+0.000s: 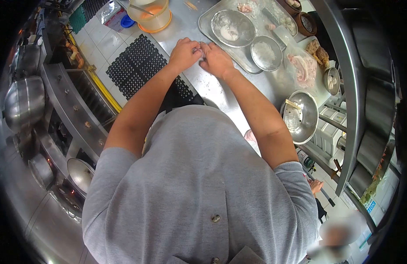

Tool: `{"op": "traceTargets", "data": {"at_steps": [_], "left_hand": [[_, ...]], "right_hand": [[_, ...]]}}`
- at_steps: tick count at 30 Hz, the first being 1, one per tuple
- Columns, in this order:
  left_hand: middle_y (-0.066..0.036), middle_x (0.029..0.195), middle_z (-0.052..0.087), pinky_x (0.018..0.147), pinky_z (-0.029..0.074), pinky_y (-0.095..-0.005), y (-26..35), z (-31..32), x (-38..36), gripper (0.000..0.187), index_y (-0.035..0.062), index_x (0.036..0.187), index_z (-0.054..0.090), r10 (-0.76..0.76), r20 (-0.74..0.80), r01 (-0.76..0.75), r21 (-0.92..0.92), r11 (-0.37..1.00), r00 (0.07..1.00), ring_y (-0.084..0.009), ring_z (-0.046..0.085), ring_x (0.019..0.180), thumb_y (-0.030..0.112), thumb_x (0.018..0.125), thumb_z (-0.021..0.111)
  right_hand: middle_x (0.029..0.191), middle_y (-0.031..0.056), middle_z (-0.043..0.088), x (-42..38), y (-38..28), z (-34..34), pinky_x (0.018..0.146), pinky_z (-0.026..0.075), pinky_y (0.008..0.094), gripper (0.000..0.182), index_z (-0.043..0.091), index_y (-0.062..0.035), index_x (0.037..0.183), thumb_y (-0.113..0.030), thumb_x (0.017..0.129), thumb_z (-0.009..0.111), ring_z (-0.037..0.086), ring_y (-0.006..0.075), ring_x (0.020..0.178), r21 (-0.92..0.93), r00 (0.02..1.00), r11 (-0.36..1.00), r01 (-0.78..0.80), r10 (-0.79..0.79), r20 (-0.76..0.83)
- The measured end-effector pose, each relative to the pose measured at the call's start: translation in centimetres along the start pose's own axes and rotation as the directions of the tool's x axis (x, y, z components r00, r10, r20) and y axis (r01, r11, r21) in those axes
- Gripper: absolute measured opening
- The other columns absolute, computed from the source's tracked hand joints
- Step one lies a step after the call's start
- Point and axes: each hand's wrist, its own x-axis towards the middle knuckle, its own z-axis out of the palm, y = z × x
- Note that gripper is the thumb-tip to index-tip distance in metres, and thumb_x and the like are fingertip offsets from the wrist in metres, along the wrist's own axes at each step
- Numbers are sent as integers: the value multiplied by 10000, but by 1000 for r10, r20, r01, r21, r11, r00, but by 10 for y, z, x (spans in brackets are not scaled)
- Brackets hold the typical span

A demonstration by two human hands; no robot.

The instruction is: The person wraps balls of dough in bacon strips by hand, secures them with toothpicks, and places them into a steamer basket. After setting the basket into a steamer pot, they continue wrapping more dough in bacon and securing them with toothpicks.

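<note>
My left hand and my right hand meet over the steel counter, their fingertips close together. The fingers of both are curled in a pinch. Between them is a small pale thing, mostly hidden, whose kind I cannot make out. Just right of my right hand lies a metal tray. It bears a steel bowl holding white powder and a pale lump, and a smaller bowl of white powder.
A tub of orange liquid stands beyond my left hand. At right are a plastic bag of pale meat, a small metal bowl and a large steel bowl. Stoves with pans line the left. Another person's hand shows lower right.
</note>
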Motion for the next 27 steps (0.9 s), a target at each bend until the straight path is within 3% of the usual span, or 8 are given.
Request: {"op": "traceTargets", "data": {"at_steps": [4, 6, 8, 11, 15, 19, 24, 27], "left_hand": [[-188, 1172, 755, 1023, 561, -465, 0, -5, 20, 304, 54, 1169, 838, -106, 45, 101, 90, 991, 993, -385, 701, 1132, 257, 966, 736], [-182, 1215, 797, 1014, 567, -394, 3, -17, 29, 322, 53, 1179, 852, -350, 316, 421, -194, 886, 882, -316, 746, 1094, 286, 990, 734], [-171, 1234, 804, 1006, 565, -373, -17, -15, 26, 351, 46, 1213, 841, -326, 313, 429, -362, 827, 892, -281, 748, 1097, 305, 996, 747], [-141, 1257, 803, 981, 564, -355, -17, -32, 3, 437, 34, 1332, 785, -263, 268, 374, -596, 710, 927, -232, 741, 1117, 301, 986, 792], [-121, 1291, 776, 948, 566, -359, 23, -61, -59, 739, 39, 1558, 611, -100, 19, 96, -496, 863, 995, -214, 723, 1180, 187, 890, 890], [-147, 1236, 755, 973, 583, -372, 29, -67, -74, 808, 28, 1555, 576, -30, -50, 6, -434, 901, 998, -223, 708, 1124, 165, 832, 910], [-125, 1172, 764, 906, 594, -338, -2, -71, -72, 715, -3, 1498, 604, -128, -79, 63, -551, 832, 989, -207, 740, 1040, 100, 853, 892], [-99, 1160, 767, 881, 592, -310, -26, -69, -70, 622, -23, 1456, 620, -193, -111, 60, -703, 708, 975, -164, 740, 1015, 37, 887, 865]], "right_hand": [[1188, 195, 732, 12, -9, -2, 1046, 575, 548, 449, 678, -77, 1343, -283, 956, 780, 732, 445, 1190, 51, 988, 988, -147, 145, 55], [1082, 163, 739, 18, -10, -3, 939, 596, 521, 371, 701, -70, 1258, -293, 972, 781, 756, 403, 1075, 93, 975, 973, -212, 203, 92], [975, 132, 746, 21, -11, -8, 832, 617, 494, 310, 725, -62, 1172, -304, 987, 781, 780, 360, 959, 133, 957, 952, -275, 258, 134], [869, 9, 718, 11, -5, -11, 539, 437, 240, 268, 735, -79, 1067, -347, 1050, 729, 623, 77, 690, 682, 705, 180, -709, 222, 674], [889, -39, 733, -2, -18, -17, 579, 466, 249, 189, 733, -128, 1062, -303, 1089, 665, 644, 79, 718, 692, 695, -98, -716, 2, 719], [908, -42, 744, 0, -38, -13, 675, 501, 253, 208, 748, -137, 1116, -323, 1101, 655, 646, 81, 759, 662, 695, -248, -708, -77, 715], [950, -18, 755, 21, -56, -12, 674, 503, 275, 342, 771, -106, 1178, -423, 1117, 662, 650, 109, 777, 674, 684, -159, -721, -14, 729], [953, 94, 794, 56, -58, -36, 745, 561, 375, 542, 816, -5, 1205, -517, 1043, 742, 728, 252, 847, 600, 809, 593, -537, 161, 565]]}}
